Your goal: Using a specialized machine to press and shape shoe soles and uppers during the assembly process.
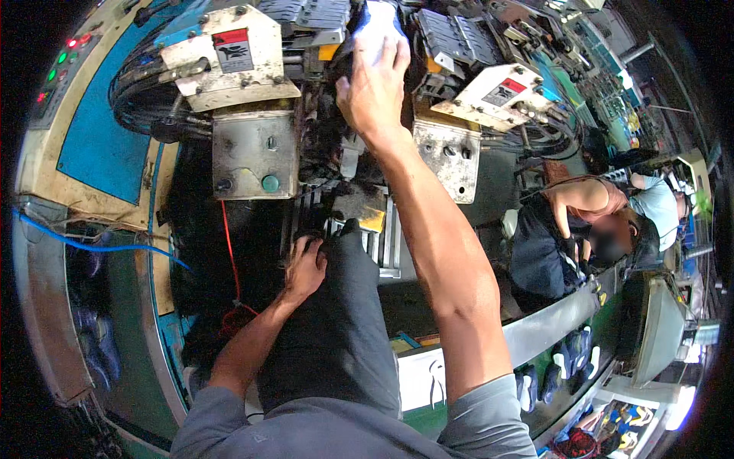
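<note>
1. Our right hand (375, 88) reaches up w/ fingers clamped on a white-blue shoe piece (376, 30), pressing it into the machine (252, 84) between 2 metal heads.
2. Our left hand (304, 268) rests on our dark trouser knee (344, 306), fingers spread, holding nothing, for balance.

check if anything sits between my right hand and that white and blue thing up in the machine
Nothing visible does. The right hand is already on the white and blue item, fingers reaching up over its lower edge between the two metal machine heads. The left hand rests low, on the dark trouser leg.
</note>
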The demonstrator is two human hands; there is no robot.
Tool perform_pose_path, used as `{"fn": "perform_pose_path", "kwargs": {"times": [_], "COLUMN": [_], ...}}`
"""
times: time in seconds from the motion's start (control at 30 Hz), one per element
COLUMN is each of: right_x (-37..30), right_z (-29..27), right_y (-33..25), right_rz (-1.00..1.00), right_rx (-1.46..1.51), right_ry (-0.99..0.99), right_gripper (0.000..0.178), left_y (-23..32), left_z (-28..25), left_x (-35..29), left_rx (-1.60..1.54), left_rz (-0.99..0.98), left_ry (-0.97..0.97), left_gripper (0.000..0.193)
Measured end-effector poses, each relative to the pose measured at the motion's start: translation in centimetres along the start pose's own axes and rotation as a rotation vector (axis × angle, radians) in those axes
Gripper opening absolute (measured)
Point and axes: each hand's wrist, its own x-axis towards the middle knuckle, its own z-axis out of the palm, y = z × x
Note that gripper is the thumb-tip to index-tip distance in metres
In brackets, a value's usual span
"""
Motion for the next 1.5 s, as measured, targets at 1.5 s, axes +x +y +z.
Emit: {"fn": "perform_pose_path", "kwargs": {"times": [1.5], "right_x": [-101.7], "right_z": [-57.3], "right_y": [6.1], "right_rz": [1.866], "right_rx": [-0.952], "right_ry": [-0.021], "right_gripper": [0.068], "left_y": [-4.6], "left_z": [0.7], "left_x": [2.0], "left_rx": [0.132], "left_rz": [0.246], "left_ry": [-0.408], "left_gripper": [0.039]}}
